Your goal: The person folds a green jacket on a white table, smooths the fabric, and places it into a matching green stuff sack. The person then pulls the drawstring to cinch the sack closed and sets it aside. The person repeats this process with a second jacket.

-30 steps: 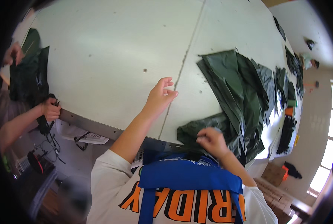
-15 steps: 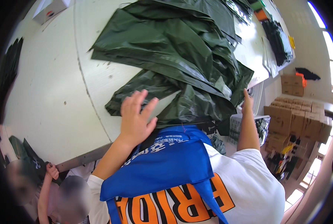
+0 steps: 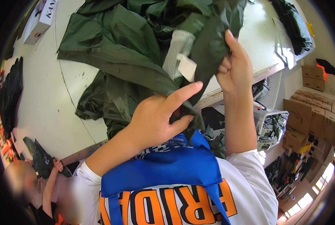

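Observation:
A dark green rain jacket (image 3: 111, 41) lies bunched over the table's near right part, its lower end hanging off the edge. Along its front run a zipper and a snap-studded flap. White mesh lining (image 3: 173, 52) and a small white label (image 3: 187, 69) show inside. My right hand (image 3: 235, 65) pinches a raised panel of the jacket, thumb on top and the other fingers curled. Over the lower end of the zipper is my left hand (image 3: 156, 114), index finger and thumb stretched apart; its remaining fingers are partly hidden.
The white table (image 3: 36, 97) has a box (image 3: 42, 22) at its far left and dark folded garments (image 3: 10, 97) at its left side. A white basket of packaged goods (image 3: 270, 129) stands below the right edge. Cartons (image 3: 306, 116) are stacked beyond. Other people work at lower left.
My right hand has lifted the jacket's right side up and away from me. My left hand has moved right, from the sleeve area to the zipper's lower end.

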Motion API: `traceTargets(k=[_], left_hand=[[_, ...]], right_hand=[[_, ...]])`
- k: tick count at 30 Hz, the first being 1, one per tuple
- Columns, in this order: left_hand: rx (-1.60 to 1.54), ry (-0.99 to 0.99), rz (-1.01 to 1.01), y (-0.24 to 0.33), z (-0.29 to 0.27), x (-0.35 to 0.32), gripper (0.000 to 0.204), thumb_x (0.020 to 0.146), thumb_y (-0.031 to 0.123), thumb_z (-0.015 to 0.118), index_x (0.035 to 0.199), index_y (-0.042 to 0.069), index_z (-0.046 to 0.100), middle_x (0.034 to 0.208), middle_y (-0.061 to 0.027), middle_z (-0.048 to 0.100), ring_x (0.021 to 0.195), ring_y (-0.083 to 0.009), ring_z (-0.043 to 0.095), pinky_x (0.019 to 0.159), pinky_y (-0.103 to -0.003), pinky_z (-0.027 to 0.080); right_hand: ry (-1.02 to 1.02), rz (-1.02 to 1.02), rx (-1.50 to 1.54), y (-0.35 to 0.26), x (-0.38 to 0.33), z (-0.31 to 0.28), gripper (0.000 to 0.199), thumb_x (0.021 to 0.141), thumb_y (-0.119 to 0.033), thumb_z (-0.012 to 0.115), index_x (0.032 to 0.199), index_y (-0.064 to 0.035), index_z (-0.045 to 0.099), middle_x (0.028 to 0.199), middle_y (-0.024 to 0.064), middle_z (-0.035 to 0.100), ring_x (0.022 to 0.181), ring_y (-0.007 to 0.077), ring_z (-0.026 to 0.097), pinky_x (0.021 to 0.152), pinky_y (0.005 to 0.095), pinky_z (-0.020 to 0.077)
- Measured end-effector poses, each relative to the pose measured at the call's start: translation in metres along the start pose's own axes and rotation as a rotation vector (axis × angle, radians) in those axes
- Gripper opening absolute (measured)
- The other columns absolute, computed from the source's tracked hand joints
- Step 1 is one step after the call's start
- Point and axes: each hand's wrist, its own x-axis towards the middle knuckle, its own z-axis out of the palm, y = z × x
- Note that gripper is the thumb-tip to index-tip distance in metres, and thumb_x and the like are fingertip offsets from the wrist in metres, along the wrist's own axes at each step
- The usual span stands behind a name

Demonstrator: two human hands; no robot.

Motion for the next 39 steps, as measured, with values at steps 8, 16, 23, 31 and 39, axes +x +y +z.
traceTargets(k=[8,16,23,31,39], left_hand=[[-0.847,0.466,-0.345,0.006,-0.026,-0.059,0.028,0.075,-0.003,0.065,0.098,0.003,0.052,0.097,-0.0008,0.051,0.080,-0.0080,0.047,0.074,-0.020,0.040],[-1.109,0.893,-0.284,0.019,-0.034,-0.088,0.036,0.080,-0.005,0.056,0.109,0.009,0.041,0.112,-0.0116,0.057,0.093,-0.0206,0.061,0.075,-0.033,0.052],[-1.269,1.054,-0.193,-0.009,-0.052,-0.121,0.032,0.084,-0.006,0.052,0.110,0.011,0.048,0.111,-0.0105,0.060,0.098,-0.0213,0.061,0.080,-0.033,0.053],[-1.320,1.216,-0.155,-0.029,-0.075,-0.154,0.028,0.085,-0.004,0.052,0.110,0.007,0.049,0.109,-0.0091,0.060,0.099,-0.0190,0.059,0.083,-0.032,0.052],[-0.822,1.329,-0.298,-0.032,-0.034,-0.149,0.083,0.081,-0.008,0.059,0.141,0.021,0.011,0.117,-0.0169,0.050,0.099,-0.0190,0.057,0.081,-0.034,0.051]], right_hand=[[-0.025,-0.066,-0.077,-0.015,0.054,0.010,0.019,0.089,-0.020,0.063,0.072,-0.0144,0.055,0.054,-0.0073,0.046,0.039,0.0038,0.032,0.036,0.0203,0.0216],[-0.009,-0.066,-0.030,-0.012,0.085,0.023,0.023,0.090,-0.013,0.062,0.070,-0.0083,0.052,0.057,-0.0032,0.045,0.042,0.0061,0.030,0.039,0.0206,0.0247],[-0.087,-0.045,-0.051,0.004,0.093,0.049,0.023,0.090,-0.013,0.062,0.071,-0.0086,0.050,0.056,-0.0031,0.041,0.043,0.0068,0.029,0.042,0.0199,0.0267],[-0.127,0.062,-0.024,0.034,0.095,0.091,0.024,0.090,-0.010,0.062,0.071,-0.0078,0.047,0.060,-0.0013,0.043,0.044,0.0084,0.029,0.042,0.0220,0.0268],[-0.070,0.126,-0.100,0.088,0.118,0.130,0.019,0.091,-0.013,0.061,0.076,-0.0075,0.050,0.063,-0.0009,0.046,0.045,0.0085,0.029,0.041,0.0227,0.0263]])
